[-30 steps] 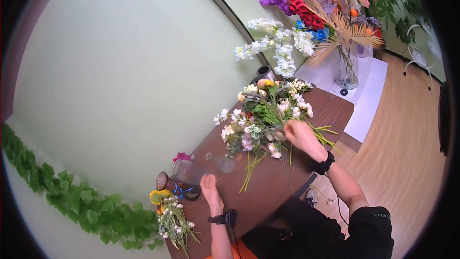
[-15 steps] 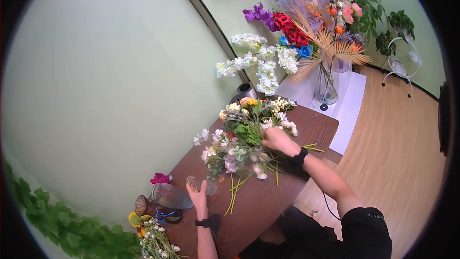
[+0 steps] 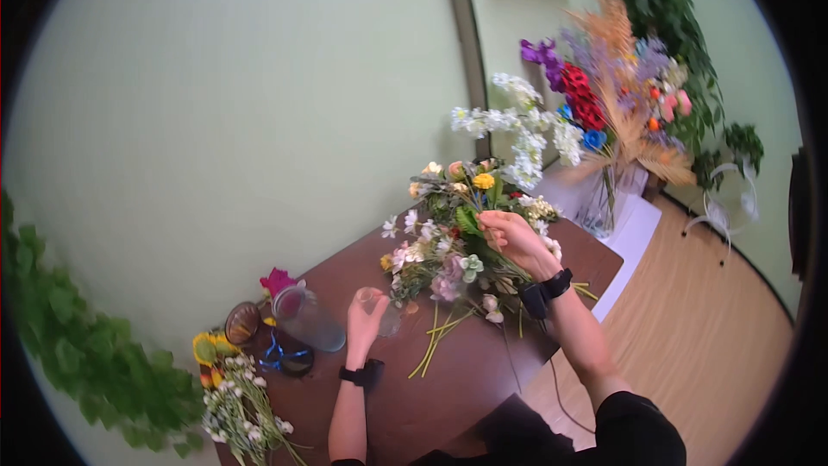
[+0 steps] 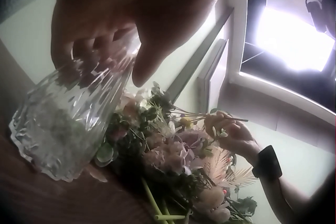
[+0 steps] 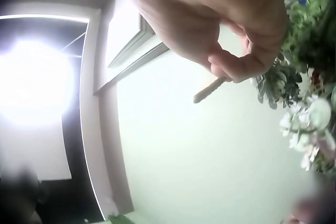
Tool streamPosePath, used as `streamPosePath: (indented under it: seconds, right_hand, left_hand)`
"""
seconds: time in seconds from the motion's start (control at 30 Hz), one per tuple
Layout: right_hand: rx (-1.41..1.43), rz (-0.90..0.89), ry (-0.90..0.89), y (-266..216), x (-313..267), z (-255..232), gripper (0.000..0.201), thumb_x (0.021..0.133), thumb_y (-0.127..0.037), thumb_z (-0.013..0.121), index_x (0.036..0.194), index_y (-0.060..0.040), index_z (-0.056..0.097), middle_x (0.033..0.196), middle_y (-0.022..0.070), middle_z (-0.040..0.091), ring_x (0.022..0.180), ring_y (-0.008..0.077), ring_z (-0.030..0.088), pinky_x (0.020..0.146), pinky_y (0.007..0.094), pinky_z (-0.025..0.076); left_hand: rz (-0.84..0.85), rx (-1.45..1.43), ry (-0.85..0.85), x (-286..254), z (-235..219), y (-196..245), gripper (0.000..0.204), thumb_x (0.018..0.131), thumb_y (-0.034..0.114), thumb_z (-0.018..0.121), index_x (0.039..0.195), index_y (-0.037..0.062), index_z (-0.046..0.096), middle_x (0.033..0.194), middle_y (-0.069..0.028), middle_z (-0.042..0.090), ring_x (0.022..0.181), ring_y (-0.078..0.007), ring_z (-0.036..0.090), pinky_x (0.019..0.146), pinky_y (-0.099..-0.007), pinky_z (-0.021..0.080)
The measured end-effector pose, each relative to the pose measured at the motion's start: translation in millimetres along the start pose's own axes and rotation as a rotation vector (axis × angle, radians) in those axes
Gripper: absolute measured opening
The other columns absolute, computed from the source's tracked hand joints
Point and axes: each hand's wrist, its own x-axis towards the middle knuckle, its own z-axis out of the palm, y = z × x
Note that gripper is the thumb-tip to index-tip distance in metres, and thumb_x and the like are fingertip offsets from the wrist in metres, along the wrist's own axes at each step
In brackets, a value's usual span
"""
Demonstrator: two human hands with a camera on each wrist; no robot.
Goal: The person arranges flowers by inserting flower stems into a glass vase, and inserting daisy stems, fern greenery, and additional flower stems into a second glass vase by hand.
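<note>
A clear ribbed glass vase (image 4: 58, 124) stands tilted in the left wrist view, its wide scalloped end by the brown table. My left hand (image 3: 366, 321) grips its narrow upper part, fingers curled round the glass. Above the flower heap (image 3: 448, 267), my right hand (image 3: 520, 244) pinches a thin stem (image 5: 211, 91) between thumb and fingertips; the stem's end sticks out past them. The bloom on this stem is not distinct from the heap behind it. White, pink, yellow and mauve flowers with green leaves make up the heap, and cut green stems (image 3: 431, 347) poke out toward me.
Left on the table (image 3: 431, 418) are a greyish glass vase (image 3: 312, 321), a brown glass vase (image 3: 245, 324), blue ribbon (image 3: 285, 357) and a bunch of small white flowers (image 3: 246, 406). A tall vase of mixed flowers (image 3: 602, 203) stands behind at right. A wall runs along the far edge.
My left hand has gone from open beside the clear vase to gripping its neck. My right hand has risen from within the heap with a stem. The head view has shifted.
</note>
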Motion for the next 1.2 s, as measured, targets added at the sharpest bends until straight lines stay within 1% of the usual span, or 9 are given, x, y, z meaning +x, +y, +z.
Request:
streamPosePath:
  seconds: [0.03,0.17,0.47,0.6,0.83,0.9,1.03,1.13,1.2]
  right_hand:
    - [0.195,0.029,-0.063,1,7,7,0.013,0.096,-0.014,0.059,0.101,-0.0021,0.057,0.081,-0.0034,0.053,0.054,0.0006,0.039,0.047,0.0162,0.032]
    - [0.185,0.028,-0.192,-4,26,45,0.013,0.096,-0.011,0.058,0.106,-0.0026,0.055,0.09,-0.0002,0.059,0.057,0.0012,0.041,0.049,0.0156,0.033]
    - [-0.332,-0.023,-0.514,-25,28,108,0.024,0.094,-0.017,0.062,0.113,-0.006,0.053,0.096,0.0044,0.064,0.071,0.0096,0.06,0.06,0.0203,0.045]
    - [-0.43,-0.033,-0.483,-25,24,148,0.034,0.096,-0.018,0.06,0.123,-0.0008,0.048,0.095,0.0105,0.065,0.07,0.012,0.061,0.06,0.0228,0.047]
    - [-0.303,-0.171,-0.423,-8,18,163,0.027,0.099,-0.018,0.053,0.114,0.0033,0.048,0.095,0.0128,0.066,0.074,0.0155,0.064,0.071,0.0269,0.054]
    - [-0.347,-0.342,-0.221,-9,13,166,0.024,0.101,-0.02,0.05,0.109,0.003,0.051,0.094,0.0126,0.065,0.075,0.0153,0.064,0.072,0.0267,0.054]
    - [-0.461,-0.406,-0.224,1,18,162,0.022,0.101,-0.02,0.049,0.105,0.0016,0.053,0.093,0.0101,0.065,0.076,0.0131,0.064,0.072,0.0255,0.054]
    - [-0.134,-0.208,-0.274,26,28,153,0.018,0.1,-0.017,0.051,0.1,-0.0014,0.059,0.093,0.0058,0.066,0.076,0.0102,0.064,0.07,0.0245,0.054]
    - [-0.912,-0.283,-0.192,36,18,144,0.054,0.088,-0.03,0.065,0.128,0.0009,0.045,0.107,0.0173,0.064,0.095,0.0302,0.065,0.078,0.0368,0.053]
  left_hand:
    - [-0.015,-0.024,0.043,-1,-1,2,0.02,0.086,0.014,0.069,0.101,0.0022,0.061,0.093,-0.0086,0.066,0.091,-0.0186,0.063,0.083,-0.032,0.048]
    - [0.025,0.039,0.084,-7,4,8,0.02,0.087,0.016,0.066,0.1,0.0017,0.059,0.092,-0.0127,0.067,0.09,-0.0247,0.066,0.081,-0.0344,0.049]
    - [0.034,0.061,0.047,-8,8,8,0.025,0.089,0.021,0.064,0.105,0.0028,0.057,0.098,-0.0145,0.067,0.095,-0.0311,0.065,0.083,-0.0368,0.048]
    - [-0.016,0.078,0.004,-8,1,11,0.03,0.088,0.022,0.065,0.109,0.0027,0.056,0.103,-0.0179,0.066,0.101,-0.0351,0.063,0.087,-0.0376,0.047]
    - [-0.01,0.085,-0.024,-4,0,8,0.031,0.09,0.023,0.064,0.111,0.0023,0.055,0.105,-0.0194,0.066,0.103,-0.0367,0.063,0.087,-0.0392,0.047]
    - [-0.042,0.078,-0.038,-10,2,6,0.03,0.09,0.023,0.063,0.11,0.0022,0.055,0.105,-0.0192,0.066,0.103,-0.0366,0.063,0.086,-0.0394,0.048]
    - [-0.008,0.088,-0.035,-9,0,9,0.028,0.091,0.022,0.062,0.11,0.0021,0.055,0.103,-0.0181,0.067,0.101,-0.0355,0.064,0.086,-0.039,0.048]
    - [-0.038,0.104,-0.057,-9,-1,13,0.028,0.091,0.022,0.062,0.109,0.0021,0.055,0.101,-0.0178,0.067,0.1,-0.0349,0.065,0.085,-0.0384,0.048]
    - [-0.056,0.126,-0.075,-8,-1,11,0.027,0.091,0.021,0.062,0.108,0.0021,0.055,0.1,-0.018,0.067,0.098,-0.0347,0.065,0.085,-0.0381,0.048]
